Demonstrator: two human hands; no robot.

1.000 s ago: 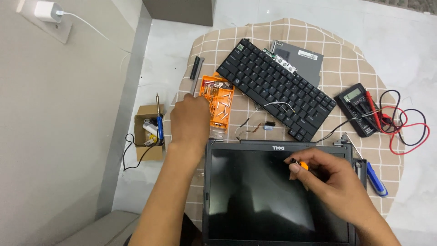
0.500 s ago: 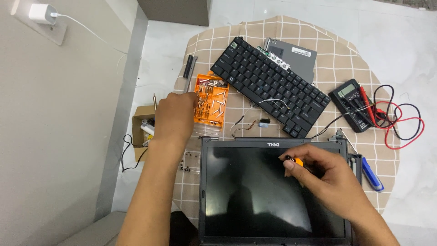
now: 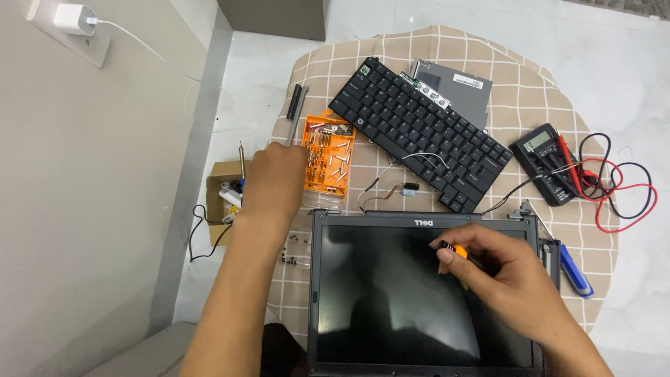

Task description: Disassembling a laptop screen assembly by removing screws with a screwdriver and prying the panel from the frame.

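Note:
A black laptop screen panel [image 3: 391, 300] lies face up at the near edge of a round table covered by a checked cloth [image 3: 447, 56]. My right hand [image 3: 509, 286] rests over the panel's right part and grips a small orange-handled screwdriver [image 3: 453, 251]. My left hand [image 3: 276, 181] reaches out to the left edge of an orange bit and screw case [image 3: 329, 157], which stands open with several small metal parts inside; its fingers are curled and what they hold is hidden. A detached black keyboard [image 3: 419, 132] lies beyond the case.
A multimeter [image 3: 548, 160] with red and black leads [image 3: 621, 188] sits at the right. A blue-handled tool [image 3: 576, 269] lies by the panel's right edge. Loose screws [image 3: 293, 251] dot the cloth. A cardboard box [image 3: 223, 199] of tools stands on the floor at left.
My left hand has moved left and a little nearer, from over the orange case to its left edge. My right hand stays on the panel with the screwdriver.

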